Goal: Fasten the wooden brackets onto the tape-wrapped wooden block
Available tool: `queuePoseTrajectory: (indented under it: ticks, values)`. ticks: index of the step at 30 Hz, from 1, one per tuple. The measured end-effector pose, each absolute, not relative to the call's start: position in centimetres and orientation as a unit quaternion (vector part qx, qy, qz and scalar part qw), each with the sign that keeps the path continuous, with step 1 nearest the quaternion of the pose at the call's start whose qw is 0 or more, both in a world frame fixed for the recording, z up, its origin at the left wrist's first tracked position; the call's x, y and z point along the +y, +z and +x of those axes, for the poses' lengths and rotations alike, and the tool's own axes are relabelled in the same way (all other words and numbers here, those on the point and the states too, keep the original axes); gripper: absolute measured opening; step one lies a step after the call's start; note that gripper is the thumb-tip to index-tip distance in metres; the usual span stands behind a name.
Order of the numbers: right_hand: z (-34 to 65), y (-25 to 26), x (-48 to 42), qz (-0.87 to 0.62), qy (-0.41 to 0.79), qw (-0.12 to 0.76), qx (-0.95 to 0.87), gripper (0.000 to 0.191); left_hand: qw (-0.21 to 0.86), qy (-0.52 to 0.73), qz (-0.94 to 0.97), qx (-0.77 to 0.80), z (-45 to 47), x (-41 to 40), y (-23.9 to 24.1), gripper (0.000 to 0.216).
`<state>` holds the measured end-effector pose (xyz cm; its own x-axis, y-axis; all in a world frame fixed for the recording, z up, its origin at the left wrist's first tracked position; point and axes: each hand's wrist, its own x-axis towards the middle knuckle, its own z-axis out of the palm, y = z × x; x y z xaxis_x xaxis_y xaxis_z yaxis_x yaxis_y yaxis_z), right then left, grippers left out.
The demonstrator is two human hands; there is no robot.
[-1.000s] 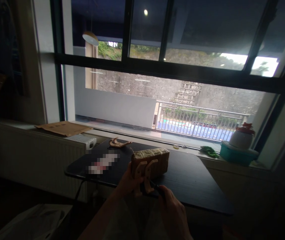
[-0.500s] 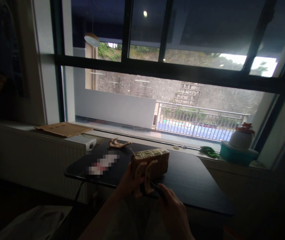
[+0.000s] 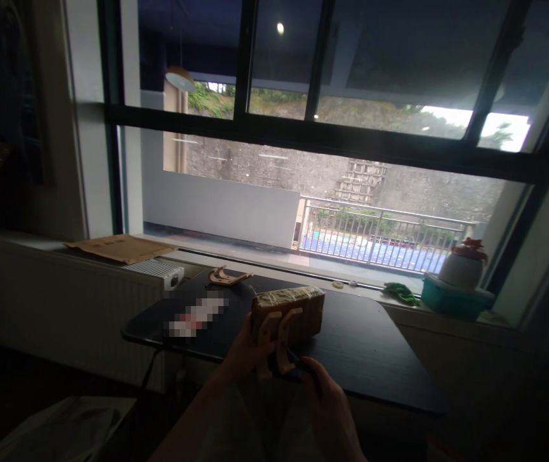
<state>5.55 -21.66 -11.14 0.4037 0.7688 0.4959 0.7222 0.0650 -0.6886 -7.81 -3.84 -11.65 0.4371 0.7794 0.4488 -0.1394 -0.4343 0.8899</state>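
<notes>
A brown wooden box (image 3: 306, 324), with pale strands across its top, is tilted up over the near side of the black table (image 3: 365, 346). Two curved wooden pieces (image 3: 285, 343) lie against its near face. My left hand (image 3: 242, 354) is closed around the box's left end and the left curved piece, its fingers partly hidden. My right hand (image 3: 328, 398) grips the dark handle of a screwdriver (image 3: 311, 369), whose shaft points at the right curved piece; its tip is too dark to make out. Two similar curved pieces (image 3: 229, 277) lie at the table's far left.
A blurred-out item (image 3: 197, 317) lies on the table's left. Along the sill are a brown paper envelope (image 3: 123, 248), a green cloth (image 3: 401, 293) and a teal container (image 3: 452, 300) with a white jug (image 3: 462, 266) on top. A white grilled device (image 3: 159, 273) stands behind the table.
The view has shifted very slightly. My right hand has turned a little around the screwdriver handle; the box and my left hand stay nearly in place.
</notes>
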Motion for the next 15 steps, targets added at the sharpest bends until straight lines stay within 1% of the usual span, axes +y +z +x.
queuePoseTrajectory:
  ticks: [5, 8, 11, 15]
  values:
    - [5.4, -10.3, -21.9, -0.696, -0.09, 0.426, -0.572, 0.039, 0.49, 0.483, 0.696, 0.208, -7.8, -4.0, -11.6, 0.072]
    - [5.4, -9.8, -22.1, -0.68, -0.132, 0.402, -0.599, 0.035, 0.488, 0.484, 0.697, 0.205, -7.8, -4.0, -11.6, 0.071]
    - [5.4, -9.8, -22.0, -0.673, -0.123, 0.425, -0.593, 0.032, 0.494, 0.481, 0.693, 0.211, -7.8, -3.9, -11.6, 0.074]
    - [5.6, -10.7, -21.7, -0.673, -0.036, 0.478, -0.564, 0.03, 0.493, 0.481, 0.689, 0.225, -7.8, -3.8, -11.8, 0.077]
